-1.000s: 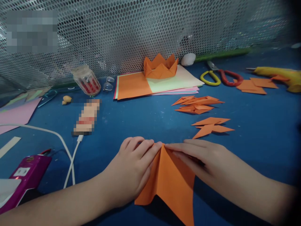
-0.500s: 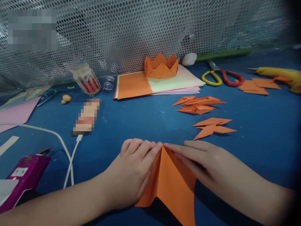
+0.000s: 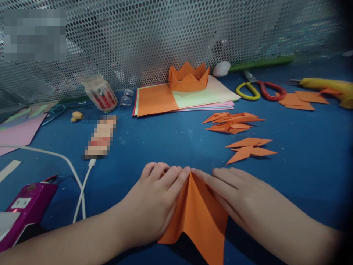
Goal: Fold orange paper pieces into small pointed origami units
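Note:
An orange sheet of paper (image 3: pixel 202 221) stands creased between my hands, its near edge lifted off the table and its far corner at my fingertips. My left hand (image 3: pixel 160 198) is closed on its left side, fingers curled over the edge. On the right side, my right hand (image 3: pixel 237 195) grips the paper with the index finger stretched to the far tip. The thumbs and the paper's underside are hidden. Beyond my right hand lie folded orange paper pieces (image 3: pixel 250 151), with more folded pieces (image 3: pixel 231 123) behind them.
At the back, an orange paper crown (image 3: pixel 189 81) sits on stacked coloured paper (image 3: pixel 157 101). To its right are scissors (image 3: pixel 271 91), orange squares (image 3: pixel 298 101) and a yellow glue gun (image 3: pixel 325 86). A jar (image 3: pixel 102 95), white cable (image 3: pixel 64 156) and purple power strip (image 3: pixel 35 202) are at left.
My right hand has shifted slightly, its fingers pressed closer along the paper. The sheet's right side has drawn inward a little. My left hand stays put.

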